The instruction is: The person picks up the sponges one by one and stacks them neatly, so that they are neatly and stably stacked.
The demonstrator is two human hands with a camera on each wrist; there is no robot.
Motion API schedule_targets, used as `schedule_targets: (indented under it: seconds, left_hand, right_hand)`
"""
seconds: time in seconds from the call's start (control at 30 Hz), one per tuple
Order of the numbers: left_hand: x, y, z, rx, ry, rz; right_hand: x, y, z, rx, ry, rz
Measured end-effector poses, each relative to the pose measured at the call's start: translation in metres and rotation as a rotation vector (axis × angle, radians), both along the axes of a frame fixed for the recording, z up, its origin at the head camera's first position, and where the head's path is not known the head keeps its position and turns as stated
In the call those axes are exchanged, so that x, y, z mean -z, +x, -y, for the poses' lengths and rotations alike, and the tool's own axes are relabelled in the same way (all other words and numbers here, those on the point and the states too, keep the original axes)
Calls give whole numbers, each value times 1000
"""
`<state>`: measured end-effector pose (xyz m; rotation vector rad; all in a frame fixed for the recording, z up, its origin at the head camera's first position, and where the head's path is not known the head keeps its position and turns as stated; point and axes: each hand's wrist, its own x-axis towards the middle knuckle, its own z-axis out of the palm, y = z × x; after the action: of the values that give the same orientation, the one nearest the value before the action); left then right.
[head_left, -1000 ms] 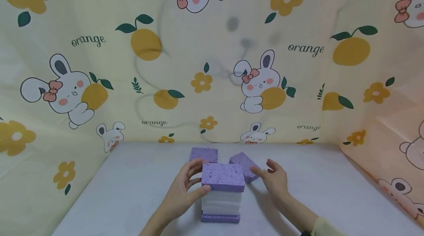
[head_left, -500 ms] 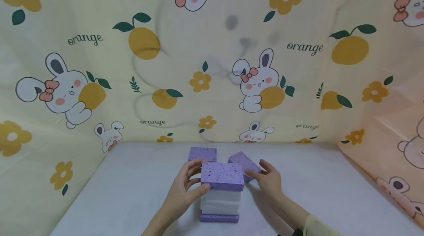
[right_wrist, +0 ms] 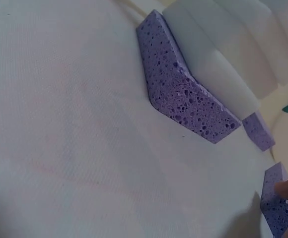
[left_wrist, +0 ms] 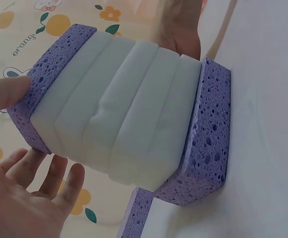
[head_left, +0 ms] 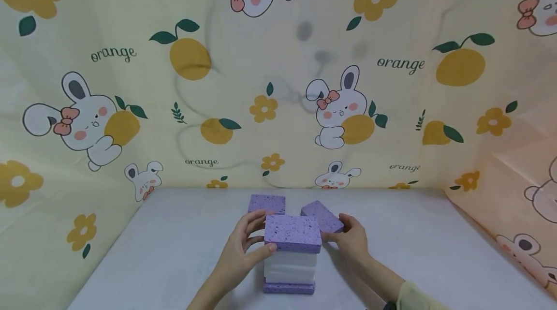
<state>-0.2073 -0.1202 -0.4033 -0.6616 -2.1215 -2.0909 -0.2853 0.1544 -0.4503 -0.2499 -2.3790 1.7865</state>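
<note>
A stack stands at the front middle of the table: a purple sponge (head_left: 289,289) at the bottom, several white foam blocks (left_wrist: 119,104) above it, and a purple sponge (head_left: 292,233) on top. My left hand (head_left: 238,254) holds the top sponge from its left side, with the thumb (left_wrist: 7,94) on its front edge and the fingers partly hidden behind. Behind the stack to the right lies a loose purple sponge (head_left: 319,214), turned at an angle. My right hand (head_left: 353,241) pinches this sponge's right end between thumb and fingers; the right wrist view shows only fingertips there.
Another purple sponge (head_left: 266,203) lies behind the stack to the left, partly covered by my left hand and the stack. The white table (head_left: 183,232) runs back to a printed cloth backdrop (head_left: 243,58) with rabbits and oranges.
My right hand has moved left to the angled loose sponge, and its fingers have closed on the right end. The left hand stays at the top of the stack.
</note>
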Motion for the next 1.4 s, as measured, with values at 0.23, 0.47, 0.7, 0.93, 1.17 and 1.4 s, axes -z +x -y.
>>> schedule_targets:
  seconds: [0.23, 0.47, 0.7, 0.93, 1.17, 1.4]
  left_hand:
    - [1, 0, 0, -12, -3, 1]
    - [2, -2, 0, -12, -2, 7]
    - [2, -2, 1, -15, -14, 7]
    - [3, -3, 1, -8, -17, 10]
    - [3, -3, 4, -17, -20, 14]
    - [3, -3, 3, -12, -23, 26]
  right_hand:
    - [0, 1, -6, 1, 91, 17]
    - [-1, 3, -19, -39, 142, 9]
    - [-4, 8, -32, -87, 92, 8]
    - [-29, 19, -41, -128, -67, 22]
    - [-60, 29, -48, -250, -267, -24]
    - [-80, 47, -54, -349, -529, -165]
